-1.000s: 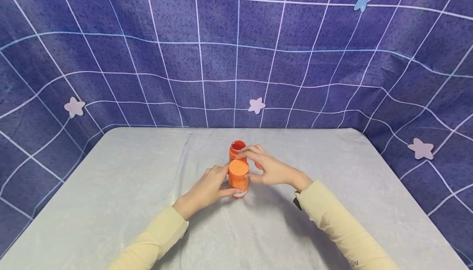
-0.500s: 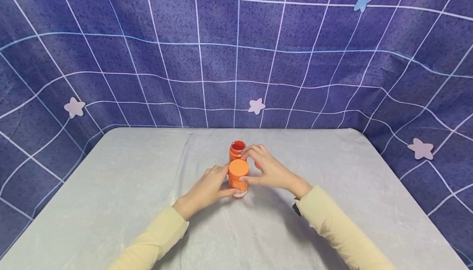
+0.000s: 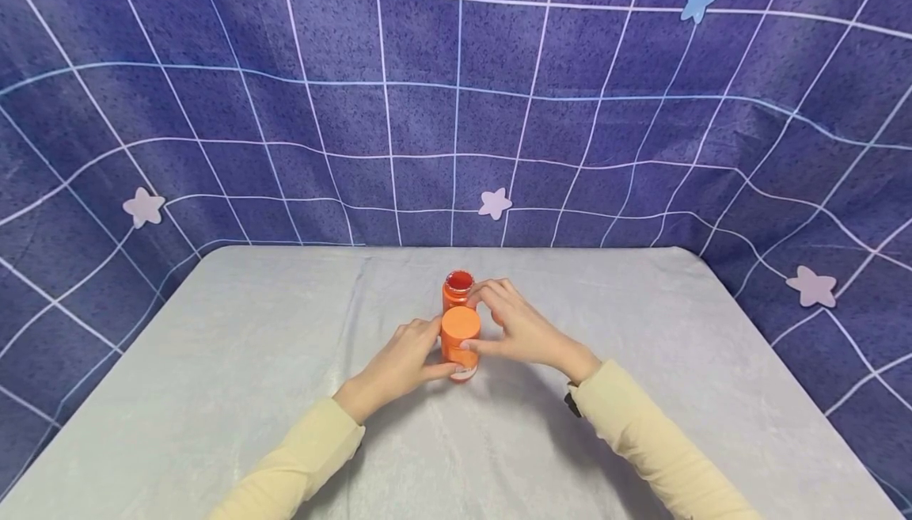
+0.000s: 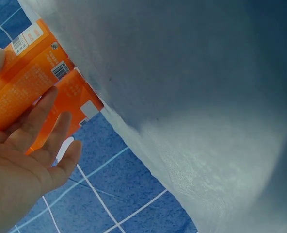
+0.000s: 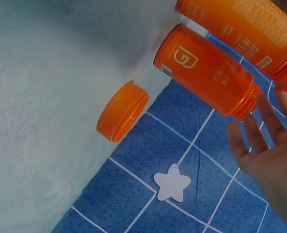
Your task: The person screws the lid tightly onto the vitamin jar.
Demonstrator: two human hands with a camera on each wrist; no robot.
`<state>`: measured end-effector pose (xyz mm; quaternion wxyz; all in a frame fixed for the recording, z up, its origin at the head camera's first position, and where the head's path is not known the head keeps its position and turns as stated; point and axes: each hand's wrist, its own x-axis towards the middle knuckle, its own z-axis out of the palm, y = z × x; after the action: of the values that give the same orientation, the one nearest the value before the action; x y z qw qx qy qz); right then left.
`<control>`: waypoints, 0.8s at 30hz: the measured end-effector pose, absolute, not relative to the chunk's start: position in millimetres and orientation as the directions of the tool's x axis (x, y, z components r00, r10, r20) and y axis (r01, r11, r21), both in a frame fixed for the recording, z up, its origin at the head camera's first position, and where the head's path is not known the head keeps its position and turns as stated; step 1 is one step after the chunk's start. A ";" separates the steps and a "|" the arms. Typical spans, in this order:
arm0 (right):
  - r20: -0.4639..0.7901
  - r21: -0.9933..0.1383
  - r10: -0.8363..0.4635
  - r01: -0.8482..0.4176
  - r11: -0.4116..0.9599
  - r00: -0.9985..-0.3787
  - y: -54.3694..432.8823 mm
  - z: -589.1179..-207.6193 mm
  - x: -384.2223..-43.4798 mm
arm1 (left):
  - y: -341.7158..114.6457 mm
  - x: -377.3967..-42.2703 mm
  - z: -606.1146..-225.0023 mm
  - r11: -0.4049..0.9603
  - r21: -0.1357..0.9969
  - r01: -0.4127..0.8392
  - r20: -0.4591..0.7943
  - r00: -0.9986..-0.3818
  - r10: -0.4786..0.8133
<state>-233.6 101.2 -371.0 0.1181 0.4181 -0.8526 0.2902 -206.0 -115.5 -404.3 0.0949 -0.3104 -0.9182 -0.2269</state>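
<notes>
Near the middle of the table stands an orange pill bottle with a flat orange cap on top. My left hand holds its body, thumb in front and fingers round the far side. At the cap is my right hand, thumb in front just at the cap's lower edge, fingers bent round behind. Directly behind stands a second orange bottle, uncapped, its threaded neck showing. A loose orange cap lies beside that bottle in the right wrist view; the right hand hides it from the head view.
A pale grey cloth covers the table. Blue grid-patterned fabric with star shapes hangs behind it and at both sides.
My right thumb has shifted left across the front of the capped bottle, while the fingers behind have moved right. The left hand and both bottles have stayed in place.
</notes>
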 end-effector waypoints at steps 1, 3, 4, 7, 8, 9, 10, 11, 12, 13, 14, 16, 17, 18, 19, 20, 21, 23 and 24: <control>0.439 -0.403 -0.651 -0.784 0.472 -0.619 101.6 -370.9 -234.1 | -115.6 -205.8 -404.3 0.705 0.359 0.611 0.312 -0.791 0.526; 0.424 -0.423 -0.667 -0.785 0.452 -0.613 102.6 -370.2 -234.9 | -115.7 -205.5 -404.1 0.706 0.363 0.608 0.308 -0.793 0.525; 0.414 -0.435 -0.676 -0.785 0.442 -0.610 103.1 -369.5 -235.3 | -115.7 -205.4 -404.0 0.706 0.365 0.607 0.306 -0.794 0.525; 0.374 -0.466 -0.704 -0.779 0.420 -0.604 104.5 -367.0 -236.3 | -115.9 -205.3 -404.2 0.709 0.362 0.605 0.305 -0.796 0.523; 0.357 -0.480 -0.713 -0.773 0.415 -0.604 104.9 -366.2 -236.6 | -115.9 -205.3 -404.3 0.709 0.362 0.605 0.306 -0.795 0.523; 0.340 -0.492 -0.720 -0.767 0.412 -0.605 105.1 -365.4 -236.8 | -116.0 -205.4 -404.4 0.709 0.361 0.606 0.307 -0.795 0.523; 0.327 -0.501 -0.728 -0.764 0.407 -0.603 105.3 -364.6 -237.1 | -116.1 -205.4 -404.5 0.709 0.361 0.606 0.307 -0.795 0.523; 0.318 -0.507 -0.735 -0.762 0.403 -0.599 105.3 -364.1 -237.3 | -116.2 -205.3 -404.5 0.708 0.364 0.605 0.306 -0.796 0.523; 0.313 -0.510 -0.741 -0.763 0.396 -0.594 105.2 -363.7 -237.6 | -116.4 -205.2 -404.6 0.708 0.366 0.604 0.304 -0.796 0.523; 0.311 -0.509 -0.748 -0.768 0.389 -0.586 105.0 -363.4 -238.0 | -116.5 -205.1 -404.7 0.708 0.368 0.603 0.302 -0.798 0.523; 0.313 -0.507 -0.754 -0.773 0.381 -0.577 104.7 -363.2 -238.3 | -116.6 -205.0 -404.7 0.708 0.370 0.601 0.299 -0.799 0.522; 0.330 -0.489 -0.764 -0.793 0.364 -0.554 104.2 -363.3 -238.9 | -116.8 -204.7 -404.8 0.710 0.374 0.597 0.291 -0.802 0.522; 0.337 -0.481 -0.768 -0.800 0.358 -0.546 104.0 -363.4 -239.1 | -116.9 -204.6 -404.8 0.710 0.376 0.595 0.288 -0.804 0.521; 0.343 -0.472 -0.770 -0.807 0.353 -0.538 103.8 -363.6 -239.4 | -116.9 -204.6 -404.9 0.711 0.376 0.594 0.285 -0.805 0.521; 0.345 -0.469 -0.772 -0.810 0.351 -0.534 103.7 -363.7 -239.4 | -116.9 -204.6 -404.8 0.712 0.376 0.593 0.282 -0.805 0.521; 0.345 -0.468 -0.772 -0.811 0.351 -0.533 103.6 -363.7 -239.4 | -116.8 -204.5 -404.8 0.713 0.377 0.592 0.280 -0.806 0.521; 0.348 -0.466 -0.773 -0.813 0.348 -0.530 103.7 -363.9 -239.5 | -116.9 -204.4 -404.8 0.714 0.376 0.591 0.278 -0.807 0.521; 0.342 -0.470 -0.772 -0.809 0.353 -0.535 103.7 -363.7 -239.1 | -116.8 -204.3 -404.6 0.714 0.373 0.593 0.282 -0.805 0.522; 0.340 -0.472 -0.772 -0.807 0.354 -0.537 103.7 -363.5 -238.9 | -116.8 -204.2 -404.5 0.713 0.370 0.595 0.285 -0.804 0.523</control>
<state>-238.9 103.7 -363.5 0.0294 0.4800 -0.8224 0.3039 -204.2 -116.8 -404.5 0.0797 -0.3031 -0.9221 -0.2270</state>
